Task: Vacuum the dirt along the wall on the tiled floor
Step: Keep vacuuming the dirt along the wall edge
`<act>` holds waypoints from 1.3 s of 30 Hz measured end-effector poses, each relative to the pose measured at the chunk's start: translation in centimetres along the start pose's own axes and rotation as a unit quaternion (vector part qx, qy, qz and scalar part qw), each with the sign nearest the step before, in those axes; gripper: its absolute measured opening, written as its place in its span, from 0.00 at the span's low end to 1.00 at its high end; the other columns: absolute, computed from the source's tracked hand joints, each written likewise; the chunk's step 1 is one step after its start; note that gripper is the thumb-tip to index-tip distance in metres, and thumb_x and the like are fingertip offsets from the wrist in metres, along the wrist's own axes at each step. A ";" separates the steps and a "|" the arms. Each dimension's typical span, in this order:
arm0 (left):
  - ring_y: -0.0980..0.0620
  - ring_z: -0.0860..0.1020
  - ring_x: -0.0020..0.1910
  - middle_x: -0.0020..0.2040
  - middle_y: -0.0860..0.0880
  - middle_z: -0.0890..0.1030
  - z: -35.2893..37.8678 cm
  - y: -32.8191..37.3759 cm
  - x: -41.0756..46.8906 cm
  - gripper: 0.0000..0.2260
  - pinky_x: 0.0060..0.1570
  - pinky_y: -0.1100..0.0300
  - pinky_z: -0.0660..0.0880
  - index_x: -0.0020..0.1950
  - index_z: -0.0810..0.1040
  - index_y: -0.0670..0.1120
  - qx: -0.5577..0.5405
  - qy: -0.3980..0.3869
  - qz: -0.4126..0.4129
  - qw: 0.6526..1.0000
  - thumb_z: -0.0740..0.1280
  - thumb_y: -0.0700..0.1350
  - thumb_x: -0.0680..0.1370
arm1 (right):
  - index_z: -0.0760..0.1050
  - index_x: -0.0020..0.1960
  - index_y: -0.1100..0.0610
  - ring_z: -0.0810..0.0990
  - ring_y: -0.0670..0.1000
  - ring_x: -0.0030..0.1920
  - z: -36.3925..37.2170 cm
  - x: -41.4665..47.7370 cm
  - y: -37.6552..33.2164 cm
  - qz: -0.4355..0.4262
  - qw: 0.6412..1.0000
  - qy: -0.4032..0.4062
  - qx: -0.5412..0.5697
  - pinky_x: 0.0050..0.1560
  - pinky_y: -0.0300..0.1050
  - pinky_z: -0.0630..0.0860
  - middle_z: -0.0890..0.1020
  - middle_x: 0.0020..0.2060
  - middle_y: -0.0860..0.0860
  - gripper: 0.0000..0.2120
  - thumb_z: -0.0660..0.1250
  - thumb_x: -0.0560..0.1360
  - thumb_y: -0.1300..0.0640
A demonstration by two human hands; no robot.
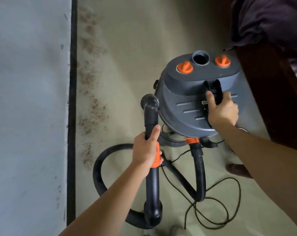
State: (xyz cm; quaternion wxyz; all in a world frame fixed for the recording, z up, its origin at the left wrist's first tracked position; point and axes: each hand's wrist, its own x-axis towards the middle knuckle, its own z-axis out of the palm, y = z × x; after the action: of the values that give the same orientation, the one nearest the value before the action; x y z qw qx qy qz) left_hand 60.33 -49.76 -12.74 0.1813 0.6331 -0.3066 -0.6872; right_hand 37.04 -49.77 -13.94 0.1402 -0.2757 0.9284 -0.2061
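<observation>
**Item:** grey plastic drum vacuum cleaner with two orange knobs (195,99), on the beige tiled floor (144,40), apart from the wall.
**Right hand** (221,109): fingers curled round the black carry handle (214,89) on top of the drum.
**Left hand** (147,150): wrapped round the black rigid wand tube with orange collar (151,120).
**Target:** brown gritty dirt (91,113), a band against the black skirting strip (72,99), left of the wand.
**Orientation:** the wand's long axis runs parallel to the wall. Its open mouth points ahead, not at the dirt.
**Handling, judged:** place the drum short of the band. Keep the black ribbed hose (199,176) and thin black power cord (229,201) from underfoot. Then swing the mouth left and down.
</observation>
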 end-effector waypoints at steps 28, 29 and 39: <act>0.48 0.65 0.25 0.30 0.43 0.65 12.9 27.2 30.1 0.18 0.27 0.56 0.68 0.42 0.67 0.43 -0.126 0.082 -0.022 0.988 0.68 0.56 0.77 | 0.70 0.65 0.59 0.76 0.67 0.58 10.0 46.9 -28.6 -0.197 0.980 -0.016 -0.030 0.52 0.58 0.73 0.80 0.55 0.63 0.32 0.53 0.79 0.32; 0.48 0.65 0.26 0.30 0.43 0.65 13.3 28.1 30.7 0.18 0.27 0.55 0.68 0.43 0.68 0.43 -0.125 0.082 -0.018 0.989 0.68 0.55 0.77 | 0.70 0.65 0.59 0.77 0.67 0.57 10.3 47.9 -29.3 -0.200 0.979 -0.020 -0.030 0.51 0.58 0.73 0.80 0.54 0.64 0.32 0.53 0.79 0.32; 0.46 0.70 0.26 0.30 0.41 0.70 12.8 32.1 31.1 0.17 0.30 0.54 0.74 0.44 0.70 0.41 -0.111 0.132 -0.015 0.985 0.70 0.53 0.77 | 0.64 0.67 0.61 0.76 0.67 0.58 10.7 51.1 -32.7 -0.215 0.969 -0.076 -0.092 0.46 0.54 0.66 0.79 0.57 0.65 0.31 0.49 0.81 0.35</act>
State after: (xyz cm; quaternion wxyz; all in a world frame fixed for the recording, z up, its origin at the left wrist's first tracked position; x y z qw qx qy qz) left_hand 39.16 -91.10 -15.32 0.2794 0.6986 -0.1924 -0.6300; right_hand 14.58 -107.12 -15.73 0.1370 -0.4953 0.8489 -0.1235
